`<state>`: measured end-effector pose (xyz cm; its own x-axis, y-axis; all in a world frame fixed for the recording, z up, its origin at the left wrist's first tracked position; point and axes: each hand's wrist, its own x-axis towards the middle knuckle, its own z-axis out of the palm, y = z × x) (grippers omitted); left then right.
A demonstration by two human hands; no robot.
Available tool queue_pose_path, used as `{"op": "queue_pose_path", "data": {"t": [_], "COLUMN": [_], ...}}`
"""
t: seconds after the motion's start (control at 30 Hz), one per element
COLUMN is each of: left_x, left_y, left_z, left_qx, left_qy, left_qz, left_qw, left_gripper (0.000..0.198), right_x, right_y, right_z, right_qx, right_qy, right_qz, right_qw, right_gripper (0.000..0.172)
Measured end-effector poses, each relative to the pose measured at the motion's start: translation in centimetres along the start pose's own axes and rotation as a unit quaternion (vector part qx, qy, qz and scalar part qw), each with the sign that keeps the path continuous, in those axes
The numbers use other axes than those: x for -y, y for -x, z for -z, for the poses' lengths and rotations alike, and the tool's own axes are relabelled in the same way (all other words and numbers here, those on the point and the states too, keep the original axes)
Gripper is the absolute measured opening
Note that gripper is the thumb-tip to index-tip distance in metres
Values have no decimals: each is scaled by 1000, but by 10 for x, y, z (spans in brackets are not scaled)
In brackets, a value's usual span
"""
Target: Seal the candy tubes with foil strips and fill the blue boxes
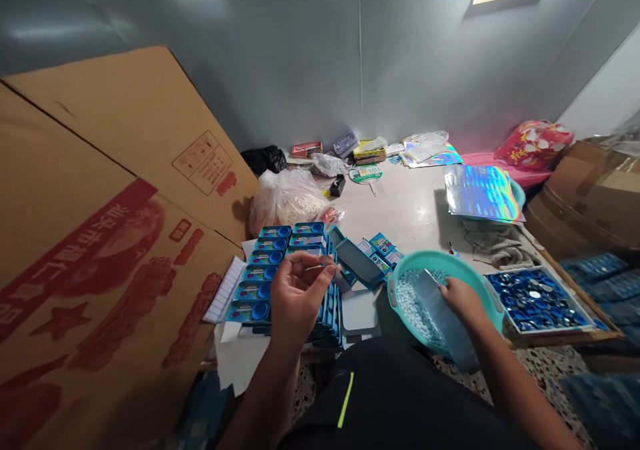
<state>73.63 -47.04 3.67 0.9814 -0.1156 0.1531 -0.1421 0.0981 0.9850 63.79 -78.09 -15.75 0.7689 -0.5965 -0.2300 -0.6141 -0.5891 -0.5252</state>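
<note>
My left hand (pixel 299 295) is curled, pinching a small thin silvery piece between thumb and fingers, above a stack of blue packaged cards (pixel 265 273). My right hand (pixel 463 298) rests inside a teal plastic basin (pixel 400 278) and grips a grey plastic sheet or bag (pixel 440 307) over the small pale beads in it. An open blue box (pixel 359 261) lies between the two hands, with a pale grey card (pixel 360 311) just in front of it.
A big cardboard box (pixel 100 237) fills the left. A tray of blue round pieces (pixel 535 298) stands at the right, with holographic sheets (pixel 480 193) behind. A white plastic bag (pixel 287 200) and clutter line the wall; more cartons (pixel 585 197) at far right.
</note>
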Motion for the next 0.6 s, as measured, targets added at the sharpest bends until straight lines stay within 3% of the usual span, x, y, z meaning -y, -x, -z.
{"op": "queue_pose_path", "data": {"t": [0.1, 0.23, 0.33, 0.43, 0.53, 0.6], "left_x": [-3, -9, -11, -11, -13, -16], "left_y": [0, 0, 0, 1, 3, 5], "left_z": [5, 11, 15, 20, 25, 27], "left_qx": [-9, -21, -39, -45, -46, -43], "left_qy": [-9, -1, 9, 10, -3, -20], "left_qz": [18, 22, 13, 6, 6, 2], "left_qw": [1000, 1000, 999, 999, 999, 999], "left_gripper": [50, 57, 58, 58, 59, 61], "right_x": [17, 71, 124, 171, 203, 217], "right_y": [5, 12, 31, 59, 80, 85], "right_z": [-10, -5, 7, 19, 29, 35], "right_qx": [-63, -73, -19, 100, 208, 217], "right_qy": [30, -98, -233, -344, -422, -445], "right_qz": [22, 200, 293, 336, 351, 364], "right_qw": [997, 972, 927, 871, 810, 789], "right_gripper": [35, 38, 39, 40, 41, 40]}}
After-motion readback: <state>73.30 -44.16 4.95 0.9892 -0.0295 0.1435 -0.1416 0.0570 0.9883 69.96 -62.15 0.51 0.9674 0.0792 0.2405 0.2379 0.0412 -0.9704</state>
